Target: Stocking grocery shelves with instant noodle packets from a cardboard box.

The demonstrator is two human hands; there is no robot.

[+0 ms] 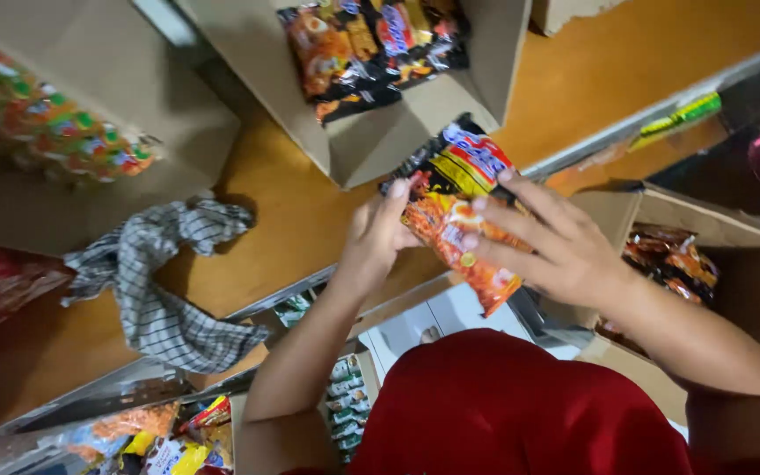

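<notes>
A stack of snack packets [457, 200], orange and black with red and yellow print, is held between both hands above the orange wooden shelf [292, 220]. My left hand [378, 236] grips the stack's left side, thumb on top. My right hand [543, 242] lies over its right side with fingers spread across the front packet. An open cardboard box [398, 123] with more of the same packets [371, 48] sits just beyond the hands on the shelf.
A checked grey cloth [164, 281] lies on the shelf at left. A cardboard box [72, 132] with colourful packets stands at far left. Another open box [705, 255] of snack packets sits at right. Lower shelves [178, 440] hold assorted goods.
</notes>
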